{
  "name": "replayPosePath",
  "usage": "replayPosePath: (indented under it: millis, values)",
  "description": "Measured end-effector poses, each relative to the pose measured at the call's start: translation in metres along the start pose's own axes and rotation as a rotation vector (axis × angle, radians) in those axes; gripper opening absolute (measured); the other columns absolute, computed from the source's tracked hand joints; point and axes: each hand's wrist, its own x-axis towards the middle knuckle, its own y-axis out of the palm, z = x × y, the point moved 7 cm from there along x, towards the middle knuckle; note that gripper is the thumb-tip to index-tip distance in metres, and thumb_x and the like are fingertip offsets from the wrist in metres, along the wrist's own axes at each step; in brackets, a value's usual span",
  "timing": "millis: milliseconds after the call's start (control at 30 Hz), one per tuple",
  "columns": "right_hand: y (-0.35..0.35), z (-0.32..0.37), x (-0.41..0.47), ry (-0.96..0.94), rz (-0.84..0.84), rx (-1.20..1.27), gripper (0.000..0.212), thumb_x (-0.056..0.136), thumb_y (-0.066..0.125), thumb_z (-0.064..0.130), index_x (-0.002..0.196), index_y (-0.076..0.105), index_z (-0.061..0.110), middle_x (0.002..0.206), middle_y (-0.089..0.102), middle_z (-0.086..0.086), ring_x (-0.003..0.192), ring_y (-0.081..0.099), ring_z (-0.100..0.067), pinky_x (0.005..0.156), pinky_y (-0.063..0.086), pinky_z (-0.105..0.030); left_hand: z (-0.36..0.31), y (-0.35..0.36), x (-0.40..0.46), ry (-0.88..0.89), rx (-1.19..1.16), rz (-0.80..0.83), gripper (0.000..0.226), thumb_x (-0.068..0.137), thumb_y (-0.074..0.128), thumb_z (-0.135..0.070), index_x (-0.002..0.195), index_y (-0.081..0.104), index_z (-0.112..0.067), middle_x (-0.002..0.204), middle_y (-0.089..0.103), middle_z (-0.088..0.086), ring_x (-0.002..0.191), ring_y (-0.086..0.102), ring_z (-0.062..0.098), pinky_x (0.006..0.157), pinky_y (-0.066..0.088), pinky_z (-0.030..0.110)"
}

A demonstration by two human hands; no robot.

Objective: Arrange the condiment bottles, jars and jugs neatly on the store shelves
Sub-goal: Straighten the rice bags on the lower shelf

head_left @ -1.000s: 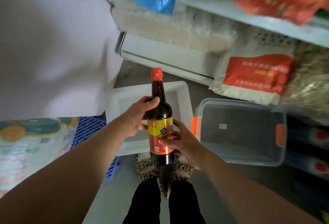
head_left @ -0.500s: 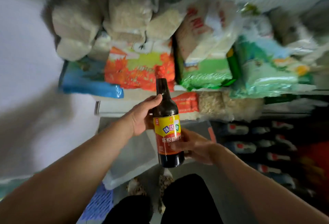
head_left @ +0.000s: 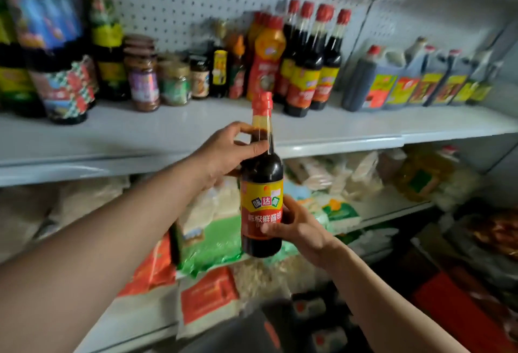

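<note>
We steady the soy sauce bottle (head_left: 262,201) upright: left hand (head_left: 224,153) wraps its neck, right hand (head_left: 297,226) cups its label, ready for the shelf (head_left: 182,128) beside matching bottles (head_left: 308,64).

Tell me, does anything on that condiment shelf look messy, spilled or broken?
No spill or damage shows. The one item out of place is the soy sauce bottle, upright in the air before the shelf, with the left hand at its neck and the right hand on its label. Matching bottles already stand grouped on the shelf.
</note>
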Motion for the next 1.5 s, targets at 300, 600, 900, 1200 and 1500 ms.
replayPosePath:
  millis: [300,600,900,1200,1500]
  values:
    - [-0.201,0.118,0.085,-0.231,-0.12,-0.042,0.067,0.067,0.084,0.006,0.128,0.057,0.007,0.119,0.069,-0.02,0.112,0.065,-0.04,0.1,0.052,-0.051,-0.146,0.104,0.155,0.208,0.131,-0.142,0.03,0.079,0.081,-0.036,0.105,0.066,-0.033,0.097,0.068,-0.007,0.09,0.066,0.012,0.067,0.055,0.03]
    - [-0.308,0.148,0.162,-0.293,-0.071,-0.163,0.057,0.064,0.089,0.015,0.116,0.07,0.03,0.114,0.074,-0.006,0.106,0.069,-0.023,0.091,0.056,-0.036,-0.173,0.144,0.261,0.208,0.353,-0.316,0.036,0.078,0.082,-0.032,0.111,0.068,-0.026,0.1,0.069,-0.011,0.096,0.064,0.01,0.082,0.05,0.027]
    - [-0.332,0.149,0.213,-0.326,-0.063,-0.315,0.061,0.075,0.087,0.01,0.128,0.058,0.017,0.116,0.072,0.0,0.109,0.067,-0.017,0.099,0.054,-0.04,-0.185,0.159,0.314,0.18,0.525,-0.369,0.039,0.079,0.082,-0.03,0.112,0.062,-0.025,0.106,0.067,-0.003,0.1,0.065,0.019,0.091,0.053,0.036]
    - [-0.341,0.147,0.249,-0.308,-0.058,-0.411,0.074,0.073,0.09,0.026,0.133,0.048,0.019,0.122,0.066,0.004,0.113,0.063,-0.013,0.101,0.053,-0.042,-0.19,0.153,0.338,0.163,0.639,-0.392,0.04,0.084,0.077,-0.033,0.119,0.06,-0.021,0.109,0.064,-0.001,0.096,0.06,0.019,0.067,0.044,0.023]
    - [-0.347,0.147,0.27,-0.269,-0.001,-0.395,0.079,0.073,0.09,0.022,0.137,0.043,0.017,0.127,0.064,-0.001,0.118,0.062,-0.017,0.104,0.051,-0.046,-0.193,0.152,0.352,0.101,0.71,-0.429,0.046,0.085,0.076,-0.033,0.123,0.058,-0.014,0.117,0.061,0.008,0.105,0.06,0.028,0.084,0.049,0.034]
